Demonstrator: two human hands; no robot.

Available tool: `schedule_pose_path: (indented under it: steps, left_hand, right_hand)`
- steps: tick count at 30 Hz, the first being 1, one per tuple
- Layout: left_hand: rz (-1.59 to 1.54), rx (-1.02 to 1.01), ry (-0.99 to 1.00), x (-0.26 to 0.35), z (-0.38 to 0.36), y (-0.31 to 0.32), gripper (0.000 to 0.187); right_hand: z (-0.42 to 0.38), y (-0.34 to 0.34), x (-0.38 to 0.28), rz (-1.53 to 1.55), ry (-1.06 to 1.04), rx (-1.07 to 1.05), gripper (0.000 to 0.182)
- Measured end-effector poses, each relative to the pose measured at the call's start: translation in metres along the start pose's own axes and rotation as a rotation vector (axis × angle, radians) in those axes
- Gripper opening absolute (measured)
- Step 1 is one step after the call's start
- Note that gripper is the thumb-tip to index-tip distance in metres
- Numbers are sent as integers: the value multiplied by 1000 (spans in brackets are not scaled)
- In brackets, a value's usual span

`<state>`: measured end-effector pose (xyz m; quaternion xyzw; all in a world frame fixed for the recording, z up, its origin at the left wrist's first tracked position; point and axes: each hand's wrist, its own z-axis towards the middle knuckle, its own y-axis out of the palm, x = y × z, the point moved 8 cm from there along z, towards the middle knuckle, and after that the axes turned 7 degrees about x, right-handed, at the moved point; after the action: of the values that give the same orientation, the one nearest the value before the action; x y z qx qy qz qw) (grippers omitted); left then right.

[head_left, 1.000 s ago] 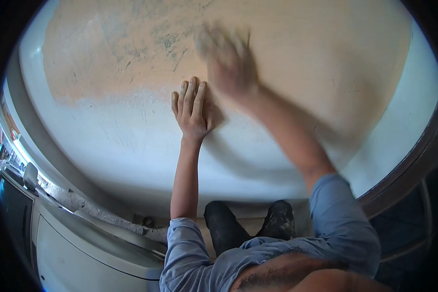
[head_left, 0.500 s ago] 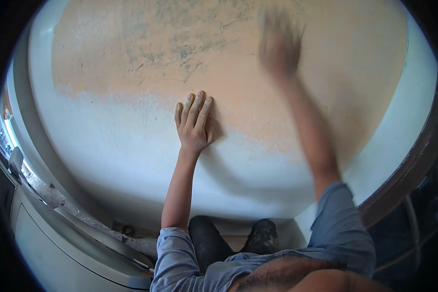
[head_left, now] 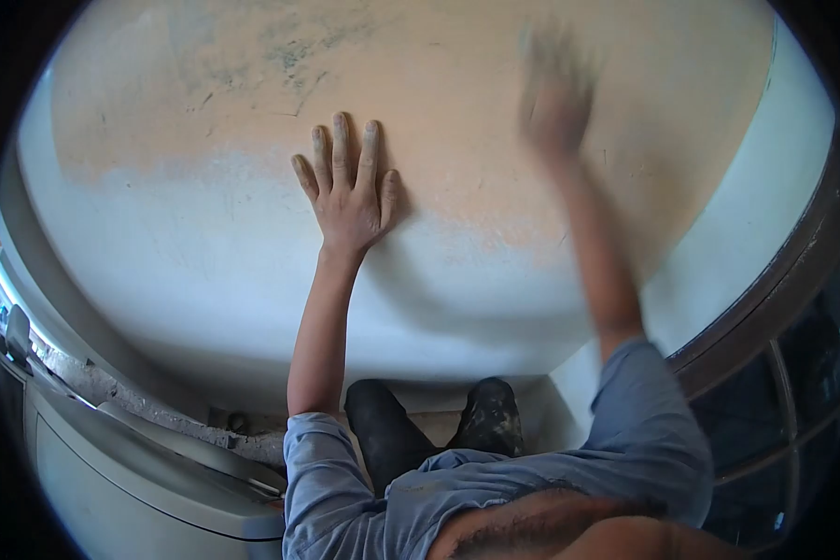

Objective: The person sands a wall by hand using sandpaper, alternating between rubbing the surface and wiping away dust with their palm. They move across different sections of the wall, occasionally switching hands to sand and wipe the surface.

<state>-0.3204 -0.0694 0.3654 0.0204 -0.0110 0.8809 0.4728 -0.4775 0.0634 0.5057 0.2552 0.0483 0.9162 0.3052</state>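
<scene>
My left hand (head_left: pixel 347 191) lies flat with fingers spread on a pale wall (head_left: pixel 224 238), its fingertips dusty. The hand rests across the lower border of a large tan coated patch (head_left: pixel 467 131). Higher up and to the right, my right hand (head_left: pixel 558 103) is over the same tan patch, smeared by motion. Whether it holds anything is hidden by the blur. Dark scuffs and thin scratches mark the patch above my left hand.
At the lower left stands a light grey vehicle-like body (head_left: pixel 131 476) with a mirror-like part. A brown-framed dark window or door (head_left: pixel 756 457) lies to the right. My dark-clad legs (head_left: pixel 383 429) are close to the wall's base.
My left hand appears a little higher and further left in the view, its fingers spread wider. My right hand, blurred in both frames, has shifted slightly right. The view itself has also shifted.
</scene>
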Motion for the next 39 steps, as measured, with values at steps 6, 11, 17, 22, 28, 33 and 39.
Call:
schedule_pose_path:
  steps: [6,11,17,22,28,33,39]
  left_hand:
    - [5,-37,94,35,5,16,54]
    - [75,-10,122,45,8,21,56]
    - [57,42,100,44,5,21,55]
    - [59,41,103,45,2,20,55]
    - [16,93,152,44,-1,18,54]
    - [-31,129,129,47,-2,16,54]
    - [-39,134,170,51,-3,16,54]
  right_hand:
    - [-143,-32,-26,410,112,-155,38]
    - [39,40,136,106,392,-192,43]
    - [-123,-16,69,164,194,-157,45]
    - [-235,-60,30,391,214,-271,41]
    - [-83,40,271,-105,474,-380,25]
    - [-180,-48,137,243,342,3,45]
    - [-305,-83,119,435,338,-123,27]
